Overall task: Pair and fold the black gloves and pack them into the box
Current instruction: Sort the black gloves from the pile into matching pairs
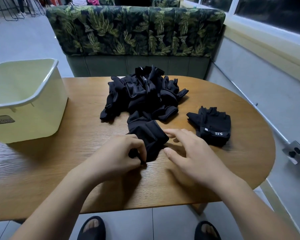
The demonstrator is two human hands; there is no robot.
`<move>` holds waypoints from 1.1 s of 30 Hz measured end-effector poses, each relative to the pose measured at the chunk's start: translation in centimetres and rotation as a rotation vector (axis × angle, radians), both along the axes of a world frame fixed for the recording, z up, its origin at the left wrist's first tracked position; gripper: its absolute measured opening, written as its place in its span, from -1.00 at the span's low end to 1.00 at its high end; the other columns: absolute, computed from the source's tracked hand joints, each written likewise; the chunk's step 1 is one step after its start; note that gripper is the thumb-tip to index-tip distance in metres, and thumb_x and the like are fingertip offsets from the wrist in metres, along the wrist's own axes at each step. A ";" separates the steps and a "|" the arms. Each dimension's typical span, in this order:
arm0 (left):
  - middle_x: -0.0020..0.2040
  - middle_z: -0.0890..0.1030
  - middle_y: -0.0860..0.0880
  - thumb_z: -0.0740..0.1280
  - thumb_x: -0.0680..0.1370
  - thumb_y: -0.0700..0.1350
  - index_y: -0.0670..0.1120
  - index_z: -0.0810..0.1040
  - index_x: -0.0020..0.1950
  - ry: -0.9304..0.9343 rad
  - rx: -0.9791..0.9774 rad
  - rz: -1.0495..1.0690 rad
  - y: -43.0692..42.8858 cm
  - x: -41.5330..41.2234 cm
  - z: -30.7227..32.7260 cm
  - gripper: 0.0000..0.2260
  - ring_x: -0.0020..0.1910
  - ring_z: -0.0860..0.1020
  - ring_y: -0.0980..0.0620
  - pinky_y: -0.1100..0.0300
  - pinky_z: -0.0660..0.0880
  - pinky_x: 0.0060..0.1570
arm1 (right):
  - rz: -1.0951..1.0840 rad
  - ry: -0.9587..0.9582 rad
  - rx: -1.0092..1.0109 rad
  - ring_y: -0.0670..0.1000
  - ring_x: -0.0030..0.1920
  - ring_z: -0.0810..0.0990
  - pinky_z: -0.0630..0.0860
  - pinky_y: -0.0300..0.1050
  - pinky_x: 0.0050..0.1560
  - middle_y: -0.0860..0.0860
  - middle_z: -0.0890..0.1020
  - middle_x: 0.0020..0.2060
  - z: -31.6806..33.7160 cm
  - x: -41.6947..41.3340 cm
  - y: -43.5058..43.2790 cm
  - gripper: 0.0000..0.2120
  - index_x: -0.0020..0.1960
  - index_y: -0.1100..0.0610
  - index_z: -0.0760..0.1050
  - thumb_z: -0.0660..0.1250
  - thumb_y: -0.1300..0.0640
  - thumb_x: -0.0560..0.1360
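A folded black glove bundle (150, 135) lies on the wooden table (80, 163) in front of me. My left hand (118, 153) pinches its near left end with curled fingers. My right hand (189, 151) hovers just right of the bundle, fingers spread and relaxed, holding nothing. A heap of loose black gloves (142, 94) sits at the table's far middle. One stacked pair of fingerless gloves (213, 125) with white lettering lies apart at the right. The pale yellow plastic box (47, 101) stands at the left, and what shows of its inside holds no gloves.
A green leaf-patterned bench (135, 32) backs the table's far side. A wall with a window (267, 40) runs along the right, with a conduit and socket (295, 151) low down. My sandalled feet (92, 229) show beneath the table's near edge.
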State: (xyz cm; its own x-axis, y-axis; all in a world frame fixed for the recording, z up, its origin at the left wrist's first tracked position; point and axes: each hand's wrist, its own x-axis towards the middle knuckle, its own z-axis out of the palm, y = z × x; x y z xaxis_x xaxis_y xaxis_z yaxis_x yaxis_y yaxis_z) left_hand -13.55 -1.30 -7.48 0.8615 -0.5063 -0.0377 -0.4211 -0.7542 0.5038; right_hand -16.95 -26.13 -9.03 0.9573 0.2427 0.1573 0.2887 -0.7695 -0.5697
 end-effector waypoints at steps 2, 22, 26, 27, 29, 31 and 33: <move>-0.10 0.67 0.15 0.45 0.50 -0.18 0.14 0.66 -0.09 0.064 -0.057 -0.011 0.2 -0.1 0.4 -0.82 -0.06 0.61 0.19 0.29 0.50 -0.12 | -0.043 0.031 0.052 -0.24 0.26 0.49 0.44 -0.27 0.26 -0.28 0.54 0.24 -0.2 0.2 0.3 -0.58 0.47 -0.20 0.44 0.35 -0.17 0.63; -0.10 0.60 0.10 0.62 0.46 0.02 0.17 0.57 0.29 0.044 -0.311 0.325 0.5 0.2 0.2 -0.55 -0.23 0.52 0.25 0.42 0.39 -0.25 | -0.122 0.131 0.314 -0.12 -0.22 0.58 0.47 -0.26 -0.19 -0.10 0.65 -0.22 1.4 0.5 2.2 -0.82 -0.08 -0.02 0.48 0.47 0.13 0.59; -0.26 0.50 0.06 0.57 0.50 0.05 0.05 0.71 0.05 0.110 -0.611 0.295 0.3 -0.4 1.5 -0.82 -0.29 0.43 0.22 0.38 0.34 -0.27 | -0.085 -0.010 0.493 -0.01 -0.11 0.64 0.53 -0.13 -0.09 -0.10 0.69 -0.12 3.9 -0.5 1.1 -0.84 -0.01 0.05 0.50 0.47 0.22 0.60; -0.25 0.51 0.05 0.55 0.51 0.06 0.01 0.71 0.01 0.135 -0.661 0.258 0.2 -0.6 1.7 -0.83 -0.28 0.44 0.18 0.35 0.37 -0.25 | -0.079 -0.031 0.539 0.05 -0.09 0.65 0.54 -0.07 -0.06 -0.11 0.70 -0.09 4.3 -0.6 0.9 -0.84 0.01 0.06 0.50 0.47 0.24 0.60; -0.21 0.61 0.02 0.53 0.53 0.00 -0.05 0.69 -0.02 0.177 -0.751 0.202 -0.1 -1.0 2.1 -0.85 -0.26 0.54 0.12 0.27 0.46 -0.22 | -0.081 -0.051 0.600 0.10 -0.06 0.65 0.57 0.04 -0.02 -0.11 0.71 -0.08 4.7 -0.8 0.6 -0.84 0.04 0.08 0.51 0.47 0.25 0.61; -0.09 0.70 -0.08 0.53 0.53 -0.07 -0.10 0.67 0.04 0.211 -0.837 0.173 -0.4 -1.2 2.2 -0.85 -0.17 0.63 0.07 0.23 0.55 -0.16 | -0.083 -0.058 0.642 0.04 -0.09 0.64 0.57 0.01 -0.01 -0.08 0.69 -0.11 5.0 -1.0 0.5 -0.85 0.05 0.08 0.52 0.47 0.25 0.61; 0.02 0.71 -0.18 0.51 0.55 -0.14 -0.12 0.65 0.11 0.241 -0.890 0.145 -0.8 -1.3 2.2 -0.84 -0.11 0.64 0.01 0.19 0.56 -0.14 | -0.084 -0.071 0.669 -0.04 -0.04 0.66 0.57 -0.02 0.02 -0.05 0.71 -0.07 5.0 -1.1 0.5 -0.83 0.07 0.07 0.52 0.46 0.28 0.61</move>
